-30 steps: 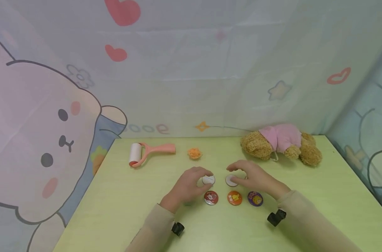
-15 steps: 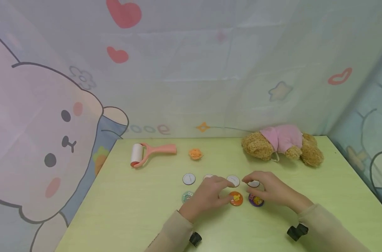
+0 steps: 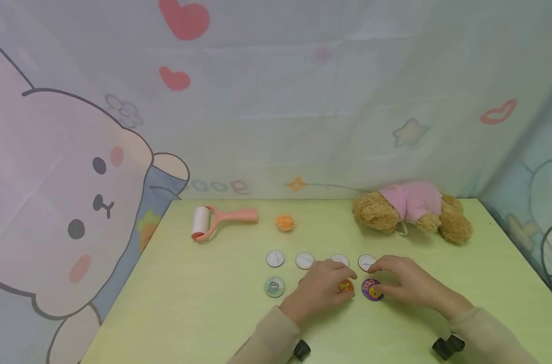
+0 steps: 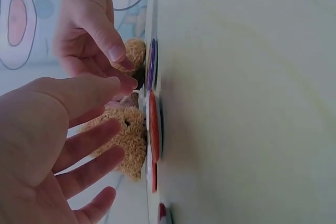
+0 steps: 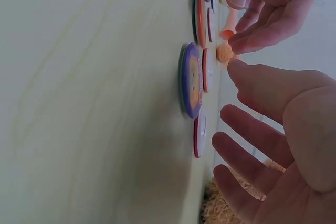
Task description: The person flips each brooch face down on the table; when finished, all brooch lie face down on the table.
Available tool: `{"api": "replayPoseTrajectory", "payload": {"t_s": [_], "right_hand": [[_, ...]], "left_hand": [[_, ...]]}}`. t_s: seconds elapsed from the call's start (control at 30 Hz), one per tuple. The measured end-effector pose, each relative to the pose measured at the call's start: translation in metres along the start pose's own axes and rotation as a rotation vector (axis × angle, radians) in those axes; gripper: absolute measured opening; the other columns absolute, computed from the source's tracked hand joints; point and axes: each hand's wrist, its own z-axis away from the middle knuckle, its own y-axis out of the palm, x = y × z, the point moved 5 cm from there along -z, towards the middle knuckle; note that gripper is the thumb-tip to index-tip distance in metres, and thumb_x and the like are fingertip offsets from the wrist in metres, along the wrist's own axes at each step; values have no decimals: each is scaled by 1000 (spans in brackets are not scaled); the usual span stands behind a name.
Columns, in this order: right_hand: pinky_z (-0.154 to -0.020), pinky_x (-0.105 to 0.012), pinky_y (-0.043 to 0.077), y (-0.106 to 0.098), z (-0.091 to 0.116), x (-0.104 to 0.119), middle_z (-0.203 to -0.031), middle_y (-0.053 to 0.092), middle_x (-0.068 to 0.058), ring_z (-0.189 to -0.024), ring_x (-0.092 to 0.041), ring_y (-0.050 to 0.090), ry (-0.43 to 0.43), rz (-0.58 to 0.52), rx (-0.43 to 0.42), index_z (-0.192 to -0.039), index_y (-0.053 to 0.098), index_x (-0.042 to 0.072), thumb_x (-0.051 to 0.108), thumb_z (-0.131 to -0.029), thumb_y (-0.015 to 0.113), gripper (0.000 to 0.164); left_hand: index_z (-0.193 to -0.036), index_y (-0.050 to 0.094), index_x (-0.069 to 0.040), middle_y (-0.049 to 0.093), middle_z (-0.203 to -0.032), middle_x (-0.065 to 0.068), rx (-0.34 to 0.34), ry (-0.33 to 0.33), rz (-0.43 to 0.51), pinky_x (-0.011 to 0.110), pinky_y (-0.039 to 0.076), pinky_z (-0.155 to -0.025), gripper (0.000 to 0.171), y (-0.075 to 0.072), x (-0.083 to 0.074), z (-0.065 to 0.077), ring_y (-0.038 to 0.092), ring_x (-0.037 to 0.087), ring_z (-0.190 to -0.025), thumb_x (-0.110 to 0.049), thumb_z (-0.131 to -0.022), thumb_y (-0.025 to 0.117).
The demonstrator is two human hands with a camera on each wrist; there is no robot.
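Observation:
Two rows of round button badges lie on the green table. My left hand [image 3: 323,285] hovers with relaxed fingers over the orange badge [image 3: 346,286], covering most of the red badge beside it. My right hand [image 3: 410,283] is spread loosely at the purple badge [image 3: 372,289], its thumb overlapping that badge in the head view. In the right wrist view the purple badge [image 5: 191,81] lies flat and the fingers are apart from it. A teal badge [image 3: 274,286] lies at the left of the near row. White badges, among them one at the right end [image 3: 367,262], form the far row.
A pink-handled lint roller [image 3: 225,218] lies at the back left of the table [image 3: 189,303]. A small orange fluffy piece [image 3: 285,223] sits near the middle back. At the back right a teddy bear in pink [image 3: 412,210] lies before the printed curtain [image 3: 276,101].
Both hands have moved right along the badges, and the right hand also nearer the body. The teal badge and left white badges have come into view. The badges stay in their rows.

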Motion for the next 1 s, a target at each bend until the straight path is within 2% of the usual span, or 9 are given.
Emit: {"api": "replayPoseTrajectory", "payload": {"t_s": [0.17, 0.27, 0.43, 0.67, 0.83, 1.0], "right_hand": [[-85, -39, 61, -3, 14, -2, -108, 76, 7, -100, -14, 71, 6, 12, -2, -112, 76, 14, 16, -84, 90, 31], [-85, -38, 60, -4, 20, -4, -109, 75, 7, -100, -13, 70, 9, 18, -5, -113, 75, 14, 18, -83, 90, 33], [-87, -39, 59, -5, 25, -6, -110, 74, 6, -102, -14, 69, 22, 20, -14, -115, 74, 14, 18, -81, 91, 38], [-91, -43, 58, -1, 30, -11, -115, 74, 4, -106, -17, 69, 56, 40, 1, -120, 73, 11, 22, -81, 92, 44], [-91, -44, 57, 2, 31, -12, -115, 75, 2, -106, -19, 69, 64, 59, -7, -120, 73, 10, 22, -80, 93, 46], [-90, -45, 57, 3, 30, -10, -116, 75, 1, -105, -20, 69, 66, 52, -6, -121, 73, 9, 22, -81, 92, 46]], "left_hand": [[-118, 76, -23, 76, -111, -12, 124, -44, 17, 26, 50, -86, 30, 11, -7, -9, 66, 6, -103, -37, -92, 82], [-119, 76, -24, 73, -106, -14, 173, -69, 26, 27, 48, -86, 32, 15, -11, -12, 63, 5, -101, -38, -92, 82], [-118, 75, -25, 65, -92, -16, 191, -82, -1, 26, 44, -80, 32, 13, -15, -17, 57, 3, -89, -39, -90, 84], [-118, 75, -26, 73, -105, -14, 258, -110, -65, 30, 50, -88, 33, 14, -21, -26, 61, 5, -90, -36, -88, 85], [-105, 76, -27, 70, -89, -16, 296, -115, -127, 26, 49, -76, 25, 19, -23, -34, 56, 4, -76, -34, -84, 86], [-102, 75, -27, 69, -87, -17, 307, -114, -156, 27, 48, -73, 25, 22, -24, -37, 57, 5, -75, -33, -82, 88]]}}
